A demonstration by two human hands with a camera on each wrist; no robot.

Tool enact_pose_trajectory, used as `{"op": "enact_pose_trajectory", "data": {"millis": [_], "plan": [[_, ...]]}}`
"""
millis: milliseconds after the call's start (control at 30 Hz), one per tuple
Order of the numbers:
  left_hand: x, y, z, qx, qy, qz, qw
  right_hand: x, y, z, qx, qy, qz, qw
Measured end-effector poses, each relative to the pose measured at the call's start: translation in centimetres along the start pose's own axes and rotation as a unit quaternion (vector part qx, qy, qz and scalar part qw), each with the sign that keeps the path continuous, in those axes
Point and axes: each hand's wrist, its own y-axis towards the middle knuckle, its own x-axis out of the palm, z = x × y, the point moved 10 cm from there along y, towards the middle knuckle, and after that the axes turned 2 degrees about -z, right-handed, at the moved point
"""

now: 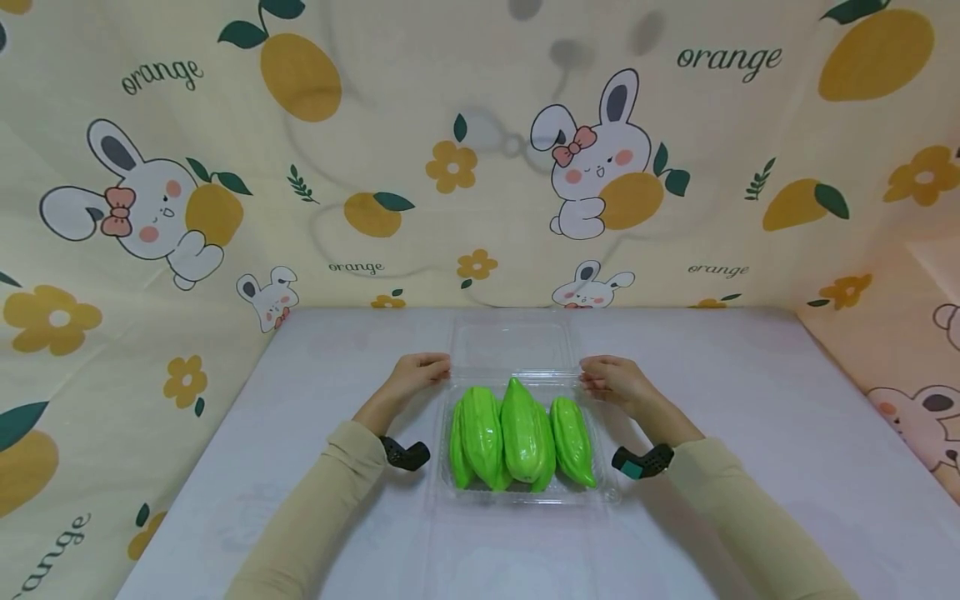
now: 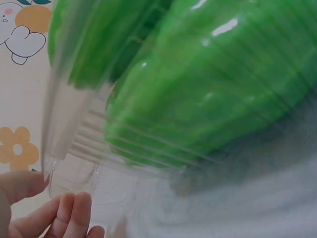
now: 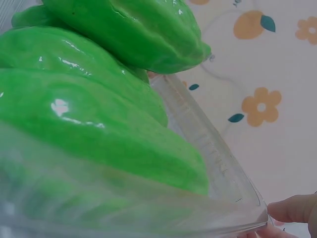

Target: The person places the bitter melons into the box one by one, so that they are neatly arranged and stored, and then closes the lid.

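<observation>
A clear plastic clamshell box [image 1: 517, 498] sits on the table with its lid [image 1: 513, 343] folded back at the far side. Inside lie several glossy green, ridged fruits [image 1: 480, 433] with pointed ends; their exact kind is unclear. My left hand [image 1: 422, 372] is at the box's far left corner, where the thumb [image 2: 25, 184] and fingertips pinch the plastic edge. At the far right corner my right hand [image 1: 613, 382] pinches the rim between thumb [image 3: 292, 208] and fingers, which are partly hidden under it.
The box stands on a pale table [image 1: 300, 467]. A cloth backdrop [image 1: 405, 108] printed with rabbits, flowers and oranges rises behind and along both sides. Black bands [image 1: 405, 454] are on both wrists. A faint clear outline shows in front of the box.
</observation>
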Motion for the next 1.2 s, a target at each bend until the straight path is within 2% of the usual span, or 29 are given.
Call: {"op": "enact_pose_trajectory", "data": {"millis": [433,700,867,1200], "plan": [[-0.1,-0.1,0.3,0.011,0.006,0.003,0.9999,0.1,-0.2,-0.3,-0.009,0.005,0.008,0.9999],[-0.1,-0.3,0.9,0.027,-0.002,0.001,0.9996,-0.3,-0.1,-0.5,-0.021,-0.005,0.037,0.9991],[-0.2,-0.4,1.3,0.036,0.004,0.006,0.9993,-0.5,-0.2,-0.7,-0.031,-0.021,0.053,0.9979],[-0.6,-0.4,1.7,0.049,0.03,0.021,0.9981,-0.6,-0.3,-1.1,-0.044,-0.014,0.058,0.9972]]}}
